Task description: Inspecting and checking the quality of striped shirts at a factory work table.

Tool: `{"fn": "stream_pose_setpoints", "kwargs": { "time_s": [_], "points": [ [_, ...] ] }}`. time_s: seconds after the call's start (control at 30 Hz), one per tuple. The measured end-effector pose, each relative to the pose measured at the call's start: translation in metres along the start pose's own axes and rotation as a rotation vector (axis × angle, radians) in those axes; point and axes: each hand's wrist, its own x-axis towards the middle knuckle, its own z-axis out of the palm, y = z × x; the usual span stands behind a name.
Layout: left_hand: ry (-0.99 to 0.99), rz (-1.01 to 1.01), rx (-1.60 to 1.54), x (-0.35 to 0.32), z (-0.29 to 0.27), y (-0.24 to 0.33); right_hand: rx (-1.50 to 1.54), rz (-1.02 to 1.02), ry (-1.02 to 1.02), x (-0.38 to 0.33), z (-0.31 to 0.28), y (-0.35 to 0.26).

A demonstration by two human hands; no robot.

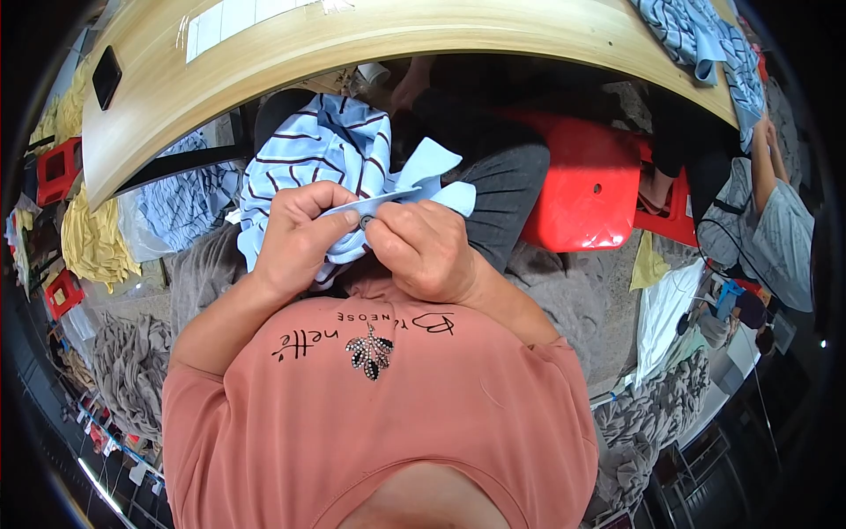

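The left hand (295, 238) is closed around a fold of a light blue shirt with dark stripes (322, 145), with its thumb and fingers pinching the plain blue placket strip (388, 198) from the left. The right hand (423, 247) is curled into a narrow pinch against the same strip, fingertips meeting the left hand at a small dark button (364, 220) that sits between the two thumbs. The shirt is bunched in the person's lap, just above the salmon-pink T-shirt (388, 397) and below the curved edge of a pale wooden table (423, 35). A black phone (107, 76) lies on the table at the left. A red plastic stool (586, 189) stands to the right of the hands. Yellow garments (92, 238) are piled at the left, grey fabric (656, 414) is heaped at the lower right, and more blue striped garments (705, 40) lie on the table's far right end beside another person's arm (762, 167).
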Motion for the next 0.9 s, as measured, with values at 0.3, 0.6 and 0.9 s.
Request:
{"fn": "stream_pose_setpoints", "kwargs": {
  "time_s": [0.3, 0.6, 0.9],
  "points": [
    [0.136, 0.416, 0.449, -0.005, 0.0, -0.006, 0.401, 0.301, -0.049, 0.008, 0.007, 0.005],
    [0.168, 0.758, 0.734, -0.001, -0.001, -0.006, 0.735, 0.885, -0.047, 0.008, 0.013, -0.002],
    [0.211, 0.977, 0.851, -0.001, -0.003, -0.006, 0.238, 0.401, 0.135, 0.014, 0.024, 0.0]
  ]
}}
